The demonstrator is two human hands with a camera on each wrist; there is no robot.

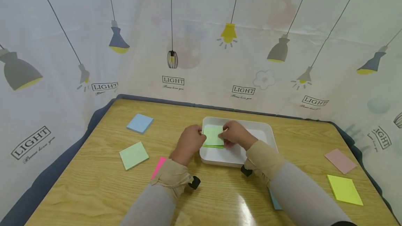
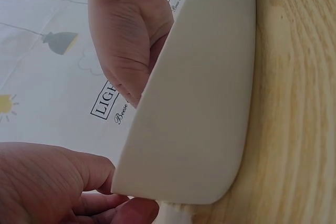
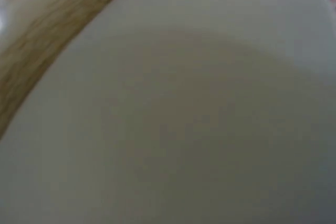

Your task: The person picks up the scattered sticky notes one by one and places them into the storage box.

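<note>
A pale green sticky-note pad [image 1: 213,136] lies in the left part of a white tray [image 1: 263,132], over a brighter green layer [image 1: 216,146]. My right hand [image 1: 237,134] pinches the pad's right edge with thumb and fingers, and something pink [image 1: 230,144] shows beneath that hand. At the tray's left wall is my left hand [image 1: 190,140]; its thumb reaches inside by the pad's left edge. In the left wrist view, its fingers [image 2: 140,211] curl outside the wall, gripping the rim. Mostly blurred tray wall fills the right wrist view.
Left on the wooden table [image 1: 103,170] lie a blue pad [image 1: 140,123], a light green pad [image 1: 134,155] and a bright pink pad [image 1: 159,166] partly behind the left wrist. Rightward are a dull pink pad [image 1: 340,160], a yellow pad [image 1: 344,189] and a teal pad [image 1: 275,201] under the forearm.
</note>
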